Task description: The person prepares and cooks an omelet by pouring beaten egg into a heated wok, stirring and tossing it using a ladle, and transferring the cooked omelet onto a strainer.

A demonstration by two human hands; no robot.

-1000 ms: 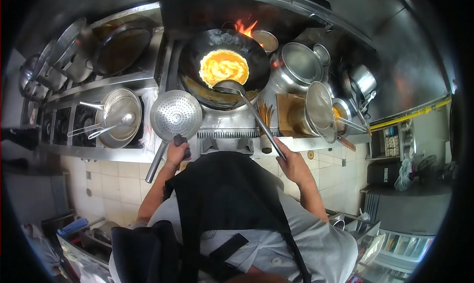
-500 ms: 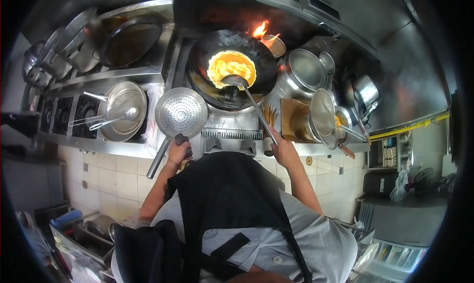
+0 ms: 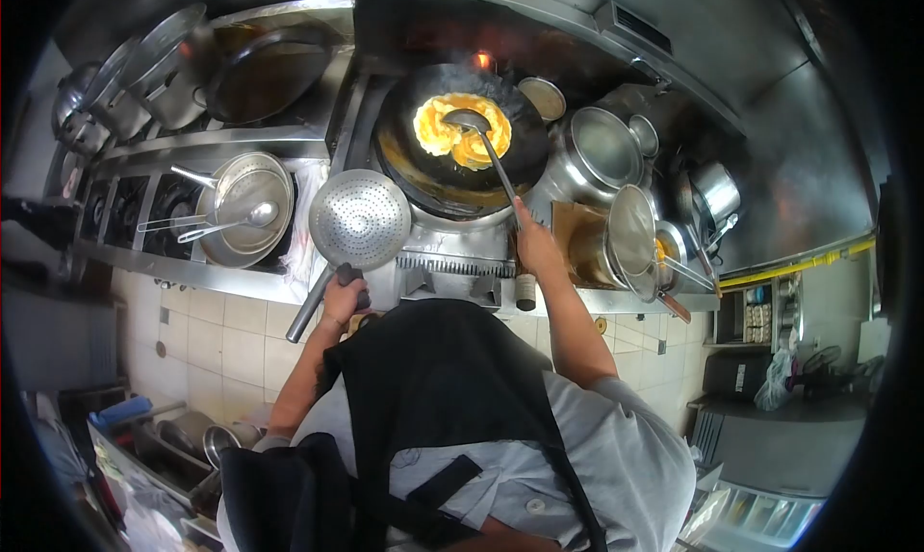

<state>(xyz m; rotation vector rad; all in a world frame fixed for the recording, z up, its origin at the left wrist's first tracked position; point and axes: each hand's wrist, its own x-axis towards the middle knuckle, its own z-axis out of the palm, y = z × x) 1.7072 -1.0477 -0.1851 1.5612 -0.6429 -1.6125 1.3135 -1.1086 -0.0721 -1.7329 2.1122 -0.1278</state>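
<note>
A black wok [image 3: 395, 153] sits on the burner with yellow egg [image 3: 438, 140] cooking inside. My right hand [image 3: 539, 249] is wrapped round the long handle of a ladle [image 3: 498, 162], whose bowl rests on the egg. My left hand [image 3: 343, 297] is closed on a dark handle at the near side of the wok. Just beyond that hand lies a round perforated skimmer [image 3: 360, 220], left of the wok's near rim; its grey handle points down to the left. Which handle my left hand holds is partly hidden.
Left of the wok, a strainer and a small ladle [image 3: 260, 214] rest on a basin [image 3: 214, 254]. Pots [image 3: 604, 146], a sieve [image 3: 631, 230] and a brown board [image 3: 570, 234] are at the right. A small flame [image 3: 482, 61] shows behind the wok.
My right hand has moved forward with the ladle, whose bowl has gone farther into the wok. The egg is more broken up and folded. The flame behind has shrunk.
</note>
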